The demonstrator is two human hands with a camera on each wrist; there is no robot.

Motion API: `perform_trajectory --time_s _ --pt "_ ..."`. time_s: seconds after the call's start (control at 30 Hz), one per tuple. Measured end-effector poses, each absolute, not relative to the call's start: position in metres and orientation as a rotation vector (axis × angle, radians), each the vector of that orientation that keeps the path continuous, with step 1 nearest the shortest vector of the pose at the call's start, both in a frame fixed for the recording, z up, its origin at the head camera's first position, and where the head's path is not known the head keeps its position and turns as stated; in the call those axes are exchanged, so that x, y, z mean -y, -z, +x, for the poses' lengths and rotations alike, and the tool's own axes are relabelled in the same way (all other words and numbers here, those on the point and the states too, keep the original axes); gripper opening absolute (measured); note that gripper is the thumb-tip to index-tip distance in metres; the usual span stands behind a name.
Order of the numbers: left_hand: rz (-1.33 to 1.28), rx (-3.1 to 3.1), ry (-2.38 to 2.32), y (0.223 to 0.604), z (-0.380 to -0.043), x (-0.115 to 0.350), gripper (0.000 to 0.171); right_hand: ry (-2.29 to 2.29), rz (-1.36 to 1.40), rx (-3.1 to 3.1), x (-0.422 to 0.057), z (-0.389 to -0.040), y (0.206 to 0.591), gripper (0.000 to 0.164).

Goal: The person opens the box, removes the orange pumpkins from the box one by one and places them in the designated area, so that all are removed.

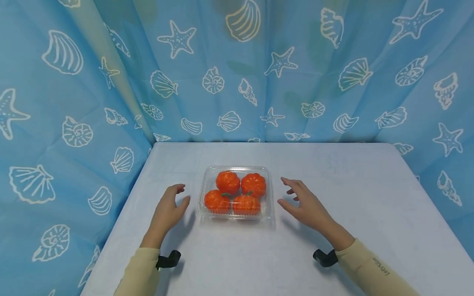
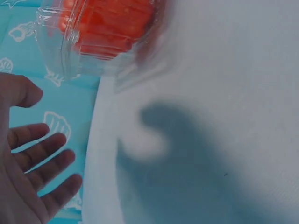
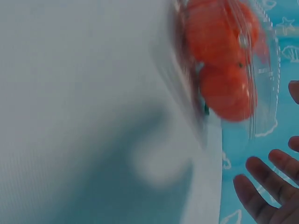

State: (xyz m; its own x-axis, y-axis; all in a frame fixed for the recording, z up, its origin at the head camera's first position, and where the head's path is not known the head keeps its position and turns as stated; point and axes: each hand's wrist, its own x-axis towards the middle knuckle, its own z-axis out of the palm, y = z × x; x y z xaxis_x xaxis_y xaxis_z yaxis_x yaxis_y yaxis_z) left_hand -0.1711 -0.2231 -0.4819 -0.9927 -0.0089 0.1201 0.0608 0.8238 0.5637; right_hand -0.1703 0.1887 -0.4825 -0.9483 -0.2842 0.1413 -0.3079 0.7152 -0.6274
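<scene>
On the white table sits a clear plastic clamshell box (image 1: 235, 169), its lid down over several small orange pumpkins (image 1: 228, 182) with green stems. My left hand (image 1: 169, 210) hovers just left of the box, thumb and fingers spread apart, touching nothing. To the right of the box my right hand (image 1: 306, 205) is held the same way, palm toward it, with a gap between. In the left wrist view, the fingers (image 2: 53, 163) are relaxed below the box's corner. The right wrist view has the box's near end (image 3: 261, 126) above the loosely extended fingers (image 3: 268, 182).
The white table (image 1: 237, 263) reaches back to a blue curtain (image 1: 237, 74) printed with shells and starfish, which also hangs along the left and right sides. Black wrist-worn devices (image 1: 168, 259) sit at both sleeve cuffs.
</scene>
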Motion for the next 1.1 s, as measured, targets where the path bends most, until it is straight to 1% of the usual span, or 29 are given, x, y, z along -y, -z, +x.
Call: perform_trajectory --time_s 0.13,0.4,0.5,0.63,0.83,0.93,1.1 --pt "-0.086 2.880 1.099 0.486 -0.169 0.222 0.055 -1.159 0.517 2.877 -0.181 -0.166 0.481 0.072" --pt "-0.247 2.793 1.365 0.491 -0.164 0.218 0.058 -1.234 0.602 2.828 -0.171 -0.159 0.482 0.079" --pt "-0.298 2.798 1.442 0.493 -0.163 0.217 0.065 -1.236 0.641 2.830 -0.168 -0.158 0.484 0.082" --pt "-0.331 2.817 1.529 0.497 -0.162 0.214 0.080 -1.238 0.691 2.840 -0.163 -0.157 0.485 0.085" --pt "-0.290 2.883 1.596 0.501 -0.161 0.207 0.100 -1.194 0.720 2.867 -0.158 -0.155 0.488 0.086" --pt "-0.279 2.914 1.607 0.503 -0.160 0.204 0.105 -1.164 0.726 2.870 -0.155 -0.156 0.491 0.086" --pt "-0.288 2.932 1.589 0.505 -0.158 0.200 0.106 -1.137 0.740 2.855 -0.152 -0.157 0.494 0.087"
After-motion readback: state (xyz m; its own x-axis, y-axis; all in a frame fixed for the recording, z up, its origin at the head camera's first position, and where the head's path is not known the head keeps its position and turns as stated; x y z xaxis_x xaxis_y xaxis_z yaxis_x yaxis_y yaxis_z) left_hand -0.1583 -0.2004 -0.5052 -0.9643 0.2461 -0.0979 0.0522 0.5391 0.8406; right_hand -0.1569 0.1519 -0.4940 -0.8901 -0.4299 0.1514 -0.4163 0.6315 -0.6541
